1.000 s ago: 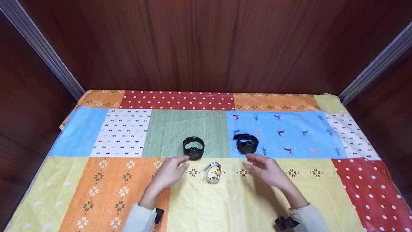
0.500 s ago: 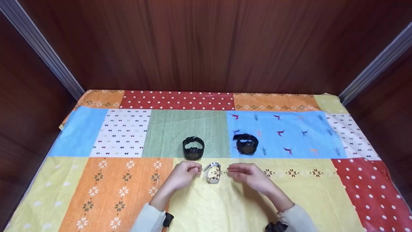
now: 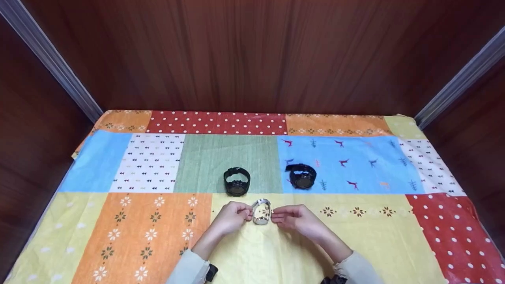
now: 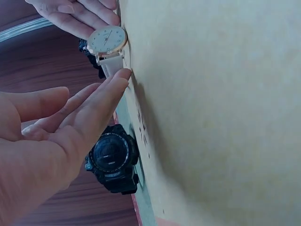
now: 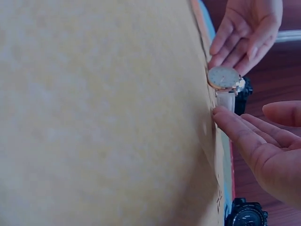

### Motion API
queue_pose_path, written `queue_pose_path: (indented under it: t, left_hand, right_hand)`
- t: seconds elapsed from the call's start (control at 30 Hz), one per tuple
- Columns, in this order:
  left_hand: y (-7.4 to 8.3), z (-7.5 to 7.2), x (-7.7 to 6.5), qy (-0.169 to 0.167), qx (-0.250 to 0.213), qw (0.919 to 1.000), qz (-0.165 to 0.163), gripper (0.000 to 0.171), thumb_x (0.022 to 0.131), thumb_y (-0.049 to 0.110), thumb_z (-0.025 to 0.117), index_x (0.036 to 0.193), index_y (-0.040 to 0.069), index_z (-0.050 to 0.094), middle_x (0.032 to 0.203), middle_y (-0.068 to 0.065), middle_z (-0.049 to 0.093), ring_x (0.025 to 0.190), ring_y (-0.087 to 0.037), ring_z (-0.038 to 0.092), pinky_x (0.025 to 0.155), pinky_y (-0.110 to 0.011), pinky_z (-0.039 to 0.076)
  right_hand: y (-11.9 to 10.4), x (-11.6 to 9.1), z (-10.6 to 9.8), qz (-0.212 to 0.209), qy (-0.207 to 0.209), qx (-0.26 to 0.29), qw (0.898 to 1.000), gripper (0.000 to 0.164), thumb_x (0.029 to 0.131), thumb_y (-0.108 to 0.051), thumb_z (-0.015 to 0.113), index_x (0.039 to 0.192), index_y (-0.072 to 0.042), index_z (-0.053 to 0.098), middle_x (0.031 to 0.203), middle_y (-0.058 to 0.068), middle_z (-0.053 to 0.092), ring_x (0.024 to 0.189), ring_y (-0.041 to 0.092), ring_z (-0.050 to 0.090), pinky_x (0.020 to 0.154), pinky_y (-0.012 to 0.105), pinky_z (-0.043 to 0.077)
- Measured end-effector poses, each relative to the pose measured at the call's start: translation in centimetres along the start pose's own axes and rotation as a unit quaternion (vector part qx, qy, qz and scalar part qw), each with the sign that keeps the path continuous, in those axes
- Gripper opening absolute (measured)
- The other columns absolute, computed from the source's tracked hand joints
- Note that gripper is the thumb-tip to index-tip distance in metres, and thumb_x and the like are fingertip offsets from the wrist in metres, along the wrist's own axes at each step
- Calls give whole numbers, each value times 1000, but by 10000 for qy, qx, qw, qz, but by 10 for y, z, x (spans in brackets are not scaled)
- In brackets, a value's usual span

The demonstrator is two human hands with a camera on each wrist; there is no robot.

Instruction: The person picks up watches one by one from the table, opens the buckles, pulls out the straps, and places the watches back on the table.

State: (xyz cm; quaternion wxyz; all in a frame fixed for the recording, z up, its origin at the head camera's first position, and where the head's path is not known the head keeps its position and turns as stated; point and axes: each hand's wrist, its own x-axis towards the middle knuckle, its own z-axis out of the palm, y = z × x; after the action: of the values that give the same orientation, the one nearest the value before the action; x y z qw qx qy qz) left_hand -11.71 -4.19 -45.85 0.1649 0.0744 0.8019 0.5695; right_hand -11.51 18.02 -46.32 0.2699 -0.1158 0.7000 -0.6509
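Note:
A small wristwatch with a pale strap and a round light dial stands on the yellow patch of the cloth, its strap looped behind it. My left hand is at its left side, fingertips at the strap. From the right, my right hand brings its fingertips to the other side. In the left wrist view, the fingers are extended and the thumb is apart. The right wrist view has the right fingers extended likewise, close to the strap. Whether either hand presses the watch is hard to tell.
A black watch stands on the green patch behind the pale one. Another black watch is on the blue patch, farther right. The patchwork tablecloth reaches back to a brown wooden panel, with more panels at both sides.
Both hands have moved inward from near the black watches, the right one travelling farther left, and now flank the pale watch. All the watches have stayed in place.

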Motion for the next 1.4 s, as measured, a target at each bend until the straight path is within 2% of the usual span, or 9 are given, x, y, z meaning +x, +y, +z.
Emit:
queue_pose_path:
  t: [0.13,0.27,0.47,0.7,0.83,1.0,1.4]
  left_hand:
    - [0,1,0,68,-197,9996,-168,21,88,-5,45,96,-13,63,81,-13,64,72,-15,59,58,-19,44]
    - [0,2,1,72,-392,9988,-274,21,88,-6,45,98,-14,62,80,-12,63,70,-12,57,59,-22,46]
    - [0,4,1,73,-630,9973,-379,22,88,-7,44,102,-16,60,82,-12,63,71,-12,58,63,-26,49]
    - [0,4,0,109,-700,9968,-363,21,87,-8,45,100,-16,60,81,-13,63,70,-10,56,60,-20,47]
    - [-1,5,0,126,-791,9962,-351,21,87,-9,45,98,-17,60,81,-13,63,70,-10,56,60,-19,46]
    - [0,6,1,136,-1001,9940,-417,21,88,-9,42,98,-19,58,82,-16,63,72,-12,57,66,-25,50]
    - [2,7,1,203,-1238,9910,-475,22,89,-9,42,99,-20,58,86,-20,64,73,-13,59,68,-26,53]
  right_hand:
    - [1,0,1,21,12,160,9999,40,84,10,40,122,23,37,118,34,50,112,40,49,95,38,40]
    - [2,1,2,40,17,305,9995,40,84,11,39,122,23,36,118,35,49,113,40,49,95,38,39]
    - [3,2,3,53,57,372,9993,37,86,11,38,121,23,37,116,35,50,111,40,50,95,38,40]
    - [4,2,3,86,61,364,9993,36,87,10,38,121,22,38,117,33,51,111,38,51,94,37,40]
    - [4,2,3,90,12,540,9985,36,88,9,38,122,23,36,118,35,49,112,39,50,95,38,39]
    - [4,2,3,140,14,870,9961,37,89,9,39,122,24,34,119,36,47,112,36,51,95,38,39]
    - [2,1,2,121,72,1012,9948,37,88,11,39,122,24,34,118,36,48,111,35,52,94,38,40]
